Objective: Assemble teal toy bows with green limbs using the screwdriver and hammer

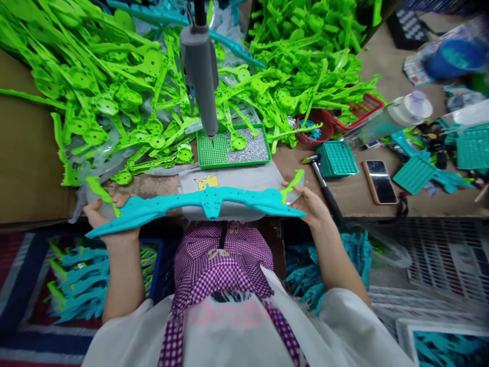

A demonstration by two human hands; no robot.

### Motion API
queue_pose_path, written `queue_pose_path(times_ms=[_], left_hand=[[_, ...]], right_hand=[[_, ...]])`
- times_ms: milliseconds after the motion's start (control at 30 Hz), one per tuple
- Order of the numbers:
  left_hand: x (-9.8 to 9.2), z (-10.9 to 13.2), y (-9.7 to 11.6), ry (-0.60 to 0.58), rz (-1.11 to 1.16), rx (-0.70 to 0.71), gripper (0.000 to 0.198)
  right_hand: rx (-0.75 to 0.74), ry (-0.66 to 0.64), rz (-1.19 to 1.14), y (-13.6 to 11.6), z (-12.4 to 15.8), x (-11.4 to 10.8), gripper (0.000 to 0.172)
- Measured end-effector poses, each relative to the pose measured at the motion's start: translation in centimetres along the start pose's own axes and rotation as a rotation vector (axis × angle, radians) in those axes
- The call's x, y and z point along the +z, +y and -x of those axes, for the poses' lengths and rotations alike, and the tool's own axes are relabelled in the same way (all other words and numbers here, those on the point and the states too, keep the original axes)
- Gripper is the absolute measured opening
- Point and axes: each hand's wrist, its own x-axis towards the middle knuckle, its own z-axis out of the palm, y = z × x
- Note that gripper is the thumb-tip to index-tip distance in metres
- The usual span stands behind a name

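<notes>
I hold a long turquoise plastic bow-shaped part [208, 201] crosswise in front of me, over a grey cloth [237, 181] at the table edge. My left hand [103, 216] grips its left end together with a lime-green plastic piece [100, 189]. My right hand [309, 204] grips the right end with another lime-green piece [292, 182]. A grey electric screwdriver [200, 71] hangs above a green tray [233, 148] of small screws, just beyond the bow.
Large heaps of lime-green plastic parts [126, 92] cover the table behind. A hammer [323, 183], a phone [380, 181] and teal grid trays [338, 158] lie to the right. Crates of turquoise parts [82, 278] stand on the floor by my knees.
</notes>
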Motion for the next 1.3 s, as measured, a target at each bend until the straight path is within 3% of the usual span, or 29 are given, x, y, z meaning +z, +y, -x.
queue_pose_path(times_ms=[100,200,300,433,600,967,1167,1300], left_hand=[[-1.2,0.3,1.4,-0.131,-0.034,0.036,0.024],[-2.1,-0.2,2.4,-0.239,-0.224,-0.126,0.035],[-2.1,-1.1,2.0,-0.178,-0.213,-0.22,0.032],[-1.3,-1.8,-0.2,-0.062,-0.139,-0.197,0.031],[-1.6,-1.9,-1.9,-0.109,-0.182,-0.118,0.032],[-2.4,-1.7,-2.1,-0.191,-0.239,-0.062,0.037],[-3.5,-1.6,-3.0,-0.213,-0.148,-0.048,0.041],[-3.8,-1.5,-3.0,-0.231,-0.09,-0.044,0.042]], right_hand=[[-0.129,-0.036,-0.027,-0.7,0.3,-1.1,0.027],[-0.326,0.034,-0.1,-1.7,-0.3,-1.4,0.022],[-0.546,0.154,-0.214,-2.4,-1.3,-0.5,0.032],[-0.77,0.235,-0.247,-2.2,-2.6,1.0,0.036],[-0.793,0.278,-0.227,-1.1,-3.7,1.3,0.037],[-0.811,0.194,-0.202,0.0,-3.9,0.7,0.041],[-0.761,0.181,-0.229,0.4,-4.5,-0.4,0.031],[-0.74,0.131,-0.239,0.7,-4.4,-0.5,0.034]])
